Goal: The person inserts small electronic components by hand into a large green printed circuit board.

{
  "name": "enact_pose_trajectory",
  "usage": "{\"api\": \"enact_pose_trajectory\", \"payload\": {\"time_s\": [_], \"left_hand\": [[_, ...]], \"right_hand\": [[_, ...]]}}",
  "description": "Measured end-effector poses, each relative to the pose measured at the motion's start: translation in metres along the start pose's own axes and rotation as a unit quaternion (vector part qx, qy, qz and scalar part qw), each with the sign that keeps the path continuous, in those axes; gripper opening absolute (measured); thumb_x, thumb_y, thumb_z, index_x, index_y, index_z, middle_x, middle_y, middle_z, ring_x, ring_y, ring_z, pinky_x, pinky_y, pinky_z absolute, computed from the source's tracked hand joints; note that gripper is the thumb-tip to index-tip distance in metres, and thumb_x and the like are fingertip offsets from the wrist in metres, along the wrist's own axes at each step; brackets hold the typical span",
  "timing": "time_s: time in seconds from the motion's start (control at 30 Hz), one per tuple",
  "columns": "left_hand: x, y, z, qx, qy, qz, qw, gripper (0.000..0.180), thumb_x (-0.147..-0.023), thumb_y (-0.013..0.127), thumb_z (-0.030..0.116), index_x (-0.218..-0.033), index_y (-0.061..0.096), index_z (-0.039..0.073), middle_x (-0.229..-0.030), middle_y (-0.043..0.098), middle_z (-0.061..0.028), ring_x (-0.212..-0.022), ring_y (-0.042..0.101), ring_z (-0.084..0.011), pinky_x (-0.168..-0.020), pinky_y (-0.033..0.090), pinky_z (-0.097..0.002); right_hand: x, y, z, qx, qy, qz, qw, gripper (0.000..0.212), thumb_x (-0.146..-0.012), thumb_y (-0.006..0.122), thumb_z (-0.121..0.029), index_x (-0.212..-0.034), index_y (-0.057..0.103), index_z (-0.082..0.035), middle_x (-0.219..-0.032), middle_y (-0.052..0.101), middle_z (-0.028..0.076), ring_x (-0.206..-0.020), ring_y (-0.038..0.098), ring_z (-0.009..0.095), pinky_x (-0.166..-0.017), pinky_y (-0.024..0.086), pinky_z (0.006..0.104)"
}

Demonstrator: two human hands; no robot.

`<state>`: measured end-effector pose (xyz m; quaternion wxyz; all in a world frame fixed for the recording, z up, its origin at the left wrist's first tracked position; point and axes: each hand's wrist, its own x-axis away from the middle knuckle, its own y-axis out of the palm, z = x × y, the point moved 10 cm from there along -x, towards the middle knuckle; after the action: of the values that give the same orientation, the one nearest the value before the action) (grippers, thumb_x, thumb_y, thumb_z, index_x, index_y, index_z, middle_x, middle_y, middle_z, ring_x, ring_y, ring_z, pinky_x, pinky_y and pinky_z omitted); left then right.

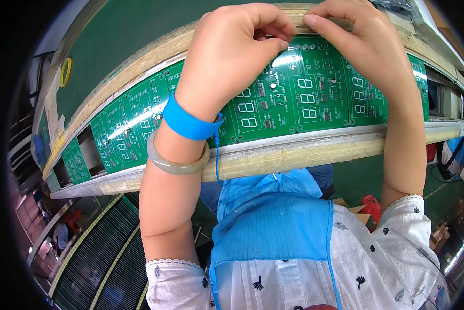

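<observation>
Left hand (231, 49), curled; glossy circuit board (284, 103)

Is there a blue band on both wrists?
No, the blue band is around the left wrist, and the right wrist is bare.

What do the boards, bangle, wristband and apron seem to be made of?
Boards: probably coated laminate, glossy green with bright glare and tiny parts on top. Bangle: perhaps polished stone, glass or plastic; smooth, greyish, with a soft shine. Wristband: likely fabric, flat blue. Apron: seemingly thin cloth, with fine lines and soft folds.
</observation>
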<state>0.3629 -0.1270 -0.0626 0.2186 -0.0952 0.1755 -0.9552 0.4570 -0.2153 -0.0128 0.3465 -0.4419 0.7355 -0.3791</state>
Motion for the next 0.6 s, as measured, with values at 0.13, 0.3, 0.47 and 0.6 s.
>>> {"api": "enact_pose_trajectory", "payload": {"time_s": [0.13,0.3,0.47,0.6], "left_hand": [[-0.002,0.002,-0.002,-0.034,0.027,0.007,0.999,0.014,-0.083,0.072,-0.001,-0.097,0.074,-0.003,-0.084,0.074,-0.0098,-0.076,0.069,-0.0135,-0.071,0.055,-0.0280],[0.000,0.001,0.006,-0.089,0.166,0.043,0.981,0.016,-0.081,0.069,0.003,-0.095,0.076,0.003,-0.086,0.075,-0.0147,-0.079,0.075,-0.0263,-0.073,0.059,-0.0347],[0.002,0.003,0.013,-0.115,0.171,0.045,0.977,0.017,-0.081,0.068,0.002,-0.096,0.075,0.002,-0.086,0.075,-0.0158,-0.079,0.075,-0.0268,-0.073,0.059,-0.0347],[0.004,0.004,0.018,-0.138,0.183,0.053,0.972,0.016,-0.081,0.067,0.001,-0.095,0.074,0.001,-0.087,0.075,-0.0170,-0.080,0.075,-0.0302,-0.073,0.059,-0.0370]], "right_hand": [[-0.001,-0.003,-0.001,-0.007,0.027,-0.013,1.000,0.021,-0.089,0.070,-0.020,-0.087,0.075,0.000,-0.082,0.072,0.014,-0.084,0.065,0.031,-0.083,0.049,0.0400],[-0.001,0.001,0.007,-0.011,0.014,-0.013,1.000,0.023,-0.090,0.068,-0.021,-0.088,0.075,0.001,-0.083,0.072,0.014,-0.084,0.065,0.031,-0.085,0.049,0.0405],[-0.001,-0.003,0.004,-0.019,0.042,-0.022,0.999,0.023,-0.090,0.068,-0.020,-0.089,0.076,0.002,-0.084,0.072,0.015,-0.084,0.065,0.031,-0.085,0.049,0.0409],[-0.001,-0.002,0.006,-0.023,0.029,-0.020,0.999,0.023,-0.090,0.068,-0.020,-0.090,0.076,0.002,-0.084,0.072,0.016,-0.084,0.065,0.032,-0.085,0.049,0.0407]]}}
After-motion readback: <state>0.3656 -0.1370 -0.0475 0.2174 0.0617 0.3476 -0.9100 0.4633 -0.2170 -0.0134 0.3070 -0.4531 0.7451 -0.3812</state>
